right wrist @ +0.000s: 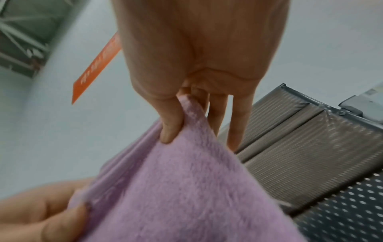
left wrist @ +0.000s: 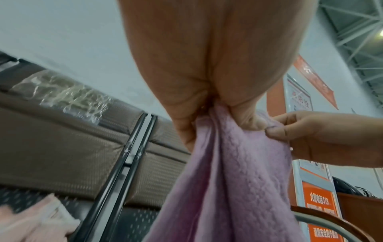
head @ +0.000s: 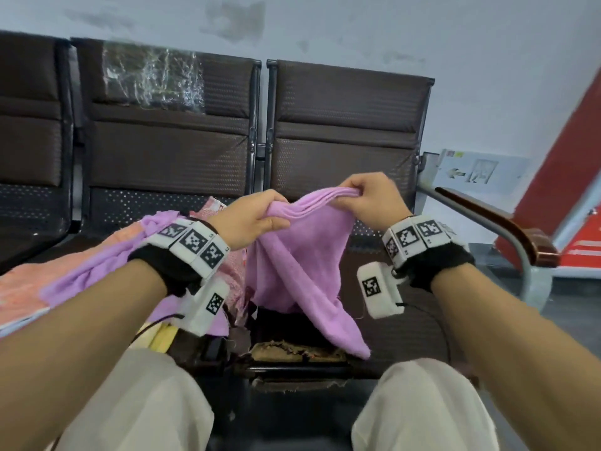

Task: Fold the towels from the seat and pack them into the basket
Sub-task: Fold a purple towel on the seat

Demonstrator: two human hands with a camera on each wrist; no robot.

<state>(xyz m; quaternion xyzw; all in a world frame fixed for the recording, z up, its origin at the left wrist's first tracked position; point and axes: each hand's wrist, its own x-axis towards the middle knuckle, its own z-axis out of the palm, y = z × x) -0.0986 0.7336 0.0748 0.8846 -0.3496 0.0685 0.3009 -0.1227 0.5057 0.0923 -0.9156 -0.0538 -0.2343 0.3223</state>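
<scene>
A purple towel [head: 305, 262] hangs in the air above the seat [head: 390, 320], bunched along its top edge. My left hand [head: 260, 219] grips that edge at the left, thumb on top. My right hand [head: 361, 196] pinches the same edge at the right. The left wrist view shows the purple towel [left wrist: 234, 172] dropping from my left hand [left wrist: 207, 104], and the right hand [left wrist: 311, 135] beside it. In the right wrist view my right hand [right wrist: 178, 117] pinches the towel [right wrist: 186, 188] between thumb and fingers. No basket shows in any view.
More towels lie on the seat to the left: another purple towel [head: 107, 268], an orange one [head: 22, 288], a pink one [head: 234, 271] and a yellow one [head: 162, 340]. A brown armrest [head: 500, 219] curves at the right. My knees [head: 146, 402] are below.
</scene>
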